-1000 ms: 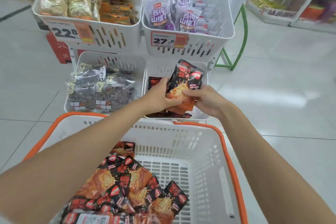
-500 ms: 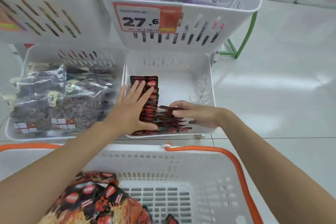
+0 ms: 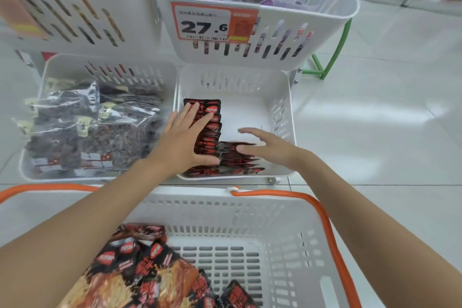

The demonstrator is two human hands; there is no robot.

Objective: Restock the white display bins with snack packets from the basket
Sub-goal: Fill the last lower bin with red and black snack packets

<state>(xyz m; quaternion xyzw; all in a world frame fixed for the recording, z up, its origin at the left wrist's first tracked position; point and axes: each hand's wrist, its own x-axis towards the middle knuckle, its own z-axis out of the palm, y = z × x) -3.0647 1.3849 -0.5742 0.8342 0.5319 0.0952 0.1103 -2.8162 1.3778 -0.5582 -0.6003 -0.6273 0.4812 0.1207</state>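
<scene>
Head: packets (image 3: 211,130) partly beneath left hand (image 3: 182,142)

A second ago we held one packet between both hands above the lower right bin (image 3: 285,112). It has since gone down among the packets (image 3: 238,160) there. Our left hand (image 3: 183,144) has flattened onto the row. Our right hand (image 3: 273,149) has lifted from the stack, and its fingers (image 3: 250,132) are now spread.
</scene>
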